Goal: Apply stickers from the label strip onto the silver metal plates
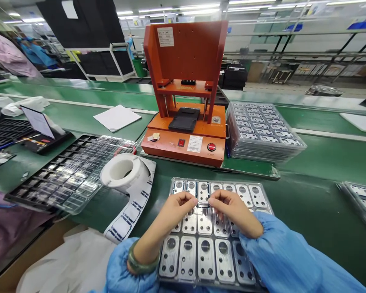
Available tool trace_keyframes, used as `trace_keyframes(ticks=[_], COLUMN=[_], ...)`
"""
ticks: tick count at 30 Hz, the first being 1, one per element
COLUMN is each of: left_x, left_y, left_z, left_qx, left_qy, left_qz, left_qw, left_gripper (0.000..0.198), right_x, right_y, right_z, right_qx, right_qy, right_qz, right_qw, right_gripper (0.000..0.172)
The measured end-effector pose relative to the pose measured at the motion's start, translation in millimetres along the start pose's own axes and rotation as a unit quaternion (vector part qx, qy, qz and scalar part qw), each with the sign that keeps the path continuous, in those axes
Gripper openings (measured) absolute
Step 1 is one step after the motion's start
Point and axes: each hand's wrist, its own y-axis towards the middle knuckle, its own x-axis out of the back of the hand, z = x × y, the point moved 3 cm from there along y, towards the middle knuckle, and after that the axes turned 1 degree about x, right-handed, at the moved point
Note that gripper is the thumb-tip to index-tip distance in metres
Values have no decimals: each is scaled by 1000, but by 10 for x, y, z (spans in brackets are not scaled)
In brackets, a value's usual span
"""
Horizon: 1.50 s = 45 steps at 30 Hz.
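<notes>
A clear plastic tray [183, 278] lies in front of me with rows of silver metal plates, each pierced by round holes. Over its far row, my left hand [183, 202] is closed in a pinch at the lower left corner of one metal plate [203, 190]. My right hand [227, 205] pinches at that plate's lower right corner. Anything thin between the fingertips is too small to make out. The first few plates of this row carry dark blue markings. Left of the tray, a white roll of stickers [122, 173] trails a strip with dark blue outlines [129, 215].
An orange press [183, 140] stands behind the tray. To its right is a stack of filled trays [264, 126]. A black tray [53, 179] with clear pieces lies left, near a propped phone-like screen [38, 121]. More plates [361, 199] sit at the right edge. A person in pink [10, 51] is far left.
</notes>
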Motion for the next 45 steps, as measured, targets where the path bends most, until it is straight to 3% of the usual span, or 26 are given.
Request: trace_keyframes(ticks=[3, 6, 11, 45], left_x=[-2, -22, -90, -157], left_y=[96, 165, 227, 248], left_z=[34, 48, 79, 47], left_qx=[-29, -85, -90, -29], left_qy=[70, 193, 305, 384], left_qz=[-33, -75, -62, -60], left_qw=[997, 975, 946, 921], left_gripper=[21, 19, 19, 19], right_x=[46, 78, 80, 73], right_y=[46, 85, 137, 166], right_z=[-21, -58, -139, -157], right_qx=[35, 75, 76, 41], right_qy=[-80, -167, -214, -270], right_qz=[-38, -79, -102, -117], right_qw=[995, 980, 968, 955], right_gripper=[26, 23, 21, 17])
